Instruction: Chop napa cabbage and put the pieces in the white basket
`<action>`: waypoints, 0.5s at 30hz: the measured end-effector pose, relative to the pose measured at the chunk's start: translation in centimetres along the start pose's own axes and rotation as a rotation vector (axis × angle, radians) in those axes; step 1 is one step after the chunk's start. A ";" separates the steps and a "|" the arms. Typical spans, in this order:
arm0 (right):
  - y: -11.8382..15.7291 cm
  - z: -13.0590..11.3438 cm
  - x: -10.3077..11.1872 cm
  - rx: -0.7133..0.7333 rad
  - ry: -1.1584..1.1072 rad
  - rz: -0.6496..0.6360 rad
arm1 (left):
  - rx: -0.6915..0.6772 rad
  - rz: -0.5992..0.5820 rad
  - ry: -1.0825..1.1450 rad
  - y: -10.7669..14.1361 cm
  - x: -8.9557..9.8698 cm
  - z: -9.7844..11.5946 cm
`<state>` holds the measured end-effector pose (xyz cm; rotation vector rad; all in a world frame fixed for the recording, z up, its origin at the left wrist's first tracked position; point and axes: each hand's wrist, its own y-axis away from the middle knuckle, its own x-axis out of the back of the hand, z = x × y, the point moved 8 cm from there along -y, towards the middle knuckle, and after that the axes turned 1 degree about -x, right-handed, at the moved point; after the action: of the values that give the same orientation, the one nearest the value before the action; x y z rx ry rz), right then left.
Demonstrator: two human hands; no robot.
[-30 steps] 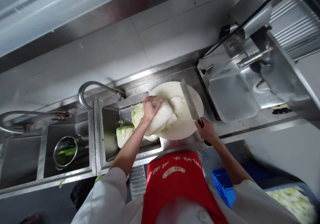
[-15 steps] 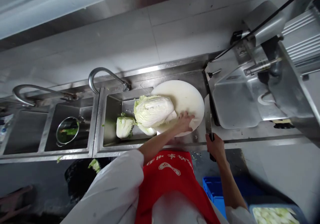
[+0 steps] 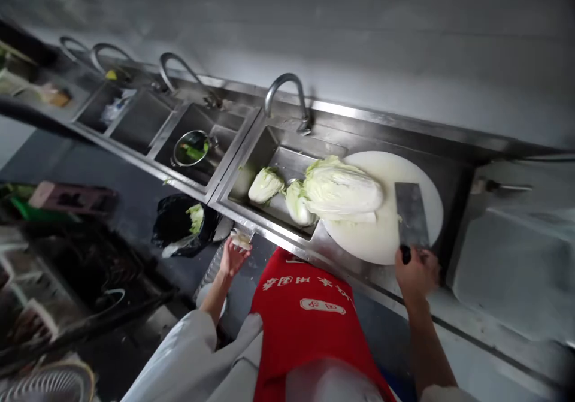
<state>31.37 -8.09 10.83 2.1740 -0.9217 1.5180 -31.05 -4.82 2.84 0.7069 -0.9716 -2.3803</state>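
My right hand (image 3: 417, 270) grips the dark handle of a cleaver (image 3: 411, 213), whose broad blade lies over the right part of the round white cutting board (image 3: 359, 243). A large napa cabbage (image 3: 345, 189) rests on the board's left side. Two smaller cabbage pieces sit over the sink, one short chunk (image 3: 266, 185) and another (image 3: 297, 203) against the big head. Off the counter's front edge, my left hand (image 3: 232, 259) is closed around a small pale cabbage piece (image 3: 241, 241), blurred by motion. Left of that hand is a black bag (image 3: 168, 225) with leaf scraps.
The sink basin (image 3: 251, 156) has a curved faucet (image 3: 287, 78) behind it. In the neighbouring basin stands a metal pot (image 3: 191, 148) with greens. A clear plastic tub (image 3: 503, 270) lies right of the board. A fan (image 3: 49, 384) stands on the floor at lower left.
My left hand has left the board and swung left past the counter edge with a pale piece. My right hand has brought the cleaver onto the board. The view has turned left.
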 end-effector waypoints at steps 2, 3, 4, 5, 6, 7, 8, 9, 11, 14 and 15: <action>-1.1 -1.0 -1.0 -0.061 -0.188 -0.064 | -0.006 0.140 0.159 0.0 4.9 -0.4; -1.6 -1.7 -2.3 -0.124 -0.304 -0.147 | 0.003 0.201 0.226 0.0 7.1 -0.9; -2.0 -2.8 -3.9 -0.188 -0.433 -0.252 | 0.012 0.261 0.285 -0.2 9.0 -1.3; -2.3 -4.2 -5.6 -0.248 -0.563 -0.350 | 0.020 0.317 0.333 -0.4 10.8 -1.4; -2.5 -5.5 -6.9 -0.299 -0.682 -0.412 | 0.024 0.368 0.372 -0.7 12.6 -1.4; -2.8 -6.8 -7.9 -0.334 -0.783 -0.431 | 0.023 0.410 0.401 -1.1 14.2 -0.9; -3.2 -7.8 -8.6 -0.360 -0.864 -0.418 | 0.018 0.438 0.418 -1.7 15.8 -0.1; -3.4 -8.5 -9.1 -0.395 -0.923 -0.387 | 0.007 0.453 0.428 -2.4 17.5 1.0; -3.3 -8.8 -9.2 -0.480 -0.912 -0.295 | -0.032 0.448 0.433 -4.1 20.8 4.3; -0.7 -8.8 -8.2 -0.621 -0.815 -0.193 | -0.087 0.453 0.452 -7.4 26.2 9.9; 1.0 -9.1 -7.6 -0.664 -0.805 -0.160 | -0.101 0.462 0.456 -8.5 28.0 11.7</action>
<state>22.61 -1.00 7.14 2.2184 -1.2049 0.1376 -61.34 -10.17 -4.03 0.8327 -0.7170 -1.7513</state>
